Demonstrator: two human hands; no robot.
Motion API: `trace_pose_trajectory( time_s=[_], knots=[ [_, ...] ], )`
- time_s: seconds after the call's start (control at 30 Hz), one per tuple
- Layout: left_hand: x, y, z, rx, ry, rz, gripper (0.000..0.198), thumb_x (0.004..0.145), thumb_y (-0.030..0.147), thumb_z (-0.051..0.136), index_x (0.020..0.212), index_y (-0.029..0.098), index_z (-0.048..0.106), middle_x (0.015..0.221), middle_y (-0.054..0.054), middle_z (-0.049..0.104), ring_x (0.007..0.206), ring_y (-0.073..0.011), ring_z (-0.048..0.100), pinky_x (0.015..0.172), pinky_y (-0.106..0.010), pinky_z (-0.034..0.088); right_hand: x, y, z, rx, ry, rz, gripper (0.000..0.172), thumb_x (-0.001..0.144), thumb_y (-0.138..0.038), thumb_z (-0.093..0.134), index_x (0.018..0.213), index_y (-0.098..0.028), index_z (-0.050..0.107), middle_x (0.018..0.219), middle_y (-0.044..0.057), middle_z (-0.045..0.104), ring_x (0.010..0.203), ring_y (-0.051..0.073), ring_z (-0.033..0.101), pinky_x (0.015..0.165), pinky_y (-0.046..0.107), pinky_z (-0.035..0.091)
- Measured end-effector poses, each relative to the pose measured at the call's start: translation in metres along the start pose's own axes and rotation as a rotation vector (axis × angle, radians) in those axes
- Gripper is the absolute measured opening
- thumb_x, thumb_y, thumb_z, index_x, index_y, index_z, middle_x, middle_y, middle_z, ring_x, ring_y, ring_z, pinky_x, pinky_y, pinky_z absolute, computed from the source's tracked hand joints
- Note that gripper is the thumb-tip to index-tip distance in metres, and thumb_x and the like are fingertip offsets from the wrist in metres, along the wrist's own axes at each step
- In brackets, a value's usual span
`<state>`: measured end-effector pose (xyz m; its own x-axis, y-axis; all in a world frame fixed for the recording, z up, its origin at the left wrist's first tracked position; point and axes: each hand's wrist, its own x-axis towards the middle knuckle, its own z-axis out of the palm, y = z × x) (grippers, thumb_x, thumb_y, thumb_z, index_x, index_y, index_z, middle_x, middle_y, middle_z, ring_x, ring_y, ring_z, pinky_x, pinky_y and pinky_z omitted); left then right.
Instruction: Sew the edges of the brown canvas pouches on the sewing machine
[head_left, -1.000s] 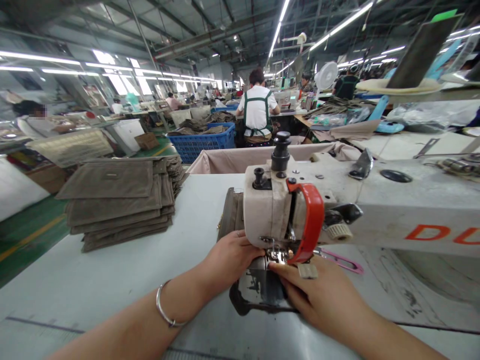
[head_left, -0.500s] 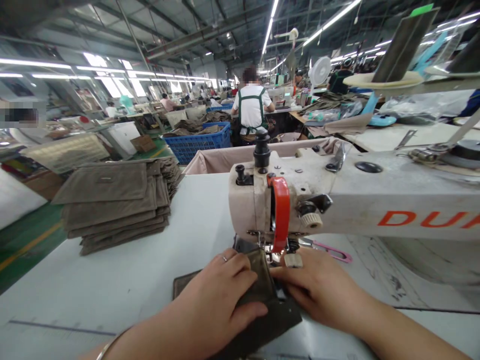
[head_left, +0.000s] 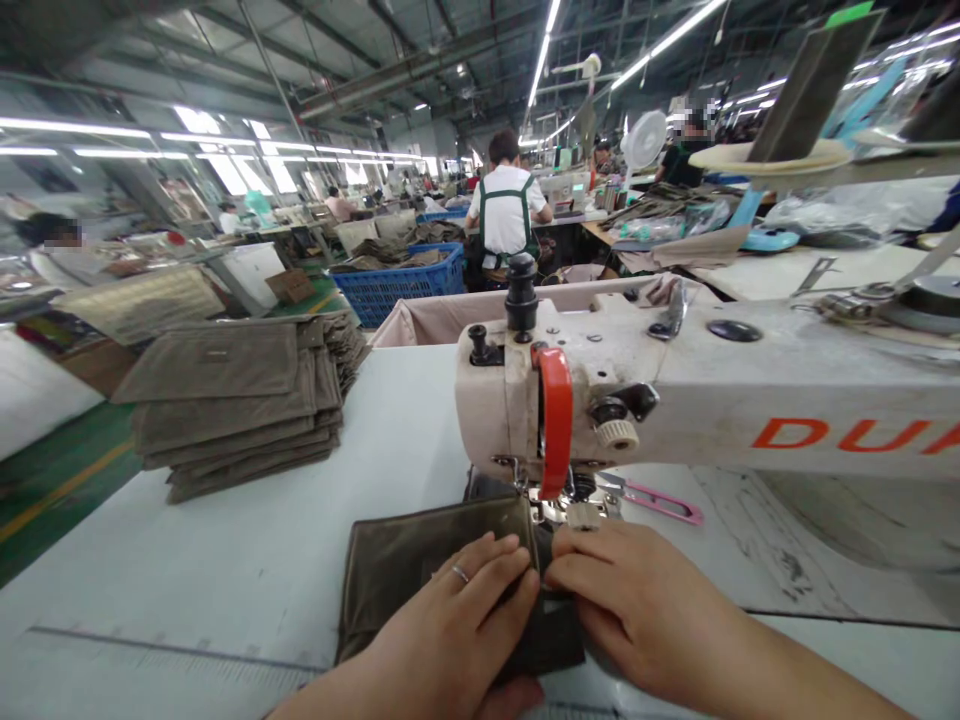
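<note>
A dark olive-brown fabric piece [head_left: 397,565], layered and stitched along its border, lies on the sewing table with its upper right corner by the presser foot [head_left: 551,508]. My left hand [head_left: 480,600], a ring on one finger, rests flat over the fabric with its fingers stretched toward the needle area; its thumb shows lower down. Just right of the foot, my right hand [head_left: 619,585] has its fingers curled together at the fabric's right edge; their tips are partly hidden. Above both hands stands the sewing machine head [head_left: 495,400] with its orange guard [head_left: 556,420].
A stack of similar brown fabric pieces [head_left: 232,400] sits on the table's left. Pink-handled thread snips [head_left: 664,502] lie under the machine arm. Behind are a cloth-lined bin [head_left: 435,318], a blue crate [head_left: 405,290] and a seated person in white [head_left: 506,210].
The fabric has turned and now shows more of its face to the left. My left hand has slid down and right and its fingers have straightened. My right hand has shifted slightly down.
</note>
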<state>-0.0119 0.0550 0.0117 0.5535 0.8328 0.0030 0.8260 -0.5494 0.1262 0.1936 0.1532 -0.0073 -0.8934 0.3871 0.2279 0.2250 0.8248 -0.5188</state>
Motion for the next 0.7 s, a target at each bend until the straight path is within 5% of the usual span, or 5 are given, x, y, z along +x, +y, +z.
trace_pose_trajectory(
  time_s=[0.5,0.7],
  knots=[
    [0.019,-0.038,-0.005,-0.163,0.129,0.088,0.046,0.085,0.034,0.063,0.125,0.012,0.054,0.130,-0.012,0.055,0.126,-0.0261,0.047,0.111,-0.042,0.038,0.002,0.008,0.012,-0.093,0.030,0.099,0.043,0.082,-0.010,0.044,0.122,-0.018,0.057,0.110,0.013,0.060,0.102,0.028,0.056,0.089,0.048,0.048],
    [0.011,-0.017,-0.004,-0.193,0.193,-0.171,0.041,0.084,0.023,0.067,0.123,0.020,0.055,0.121,-0.007,0.059,0.115,-0.0254,0.052,0.104,-0.046,0.044,0.001,0.005,-0.004,0.042,0.160,0.071,0.040,0.083,-0.008,0.045,0.116,-0.025,0.060,0.106,0.005,0.061,0.098,0.021,0.055,0.085,0.037,0.047]
  ],
)
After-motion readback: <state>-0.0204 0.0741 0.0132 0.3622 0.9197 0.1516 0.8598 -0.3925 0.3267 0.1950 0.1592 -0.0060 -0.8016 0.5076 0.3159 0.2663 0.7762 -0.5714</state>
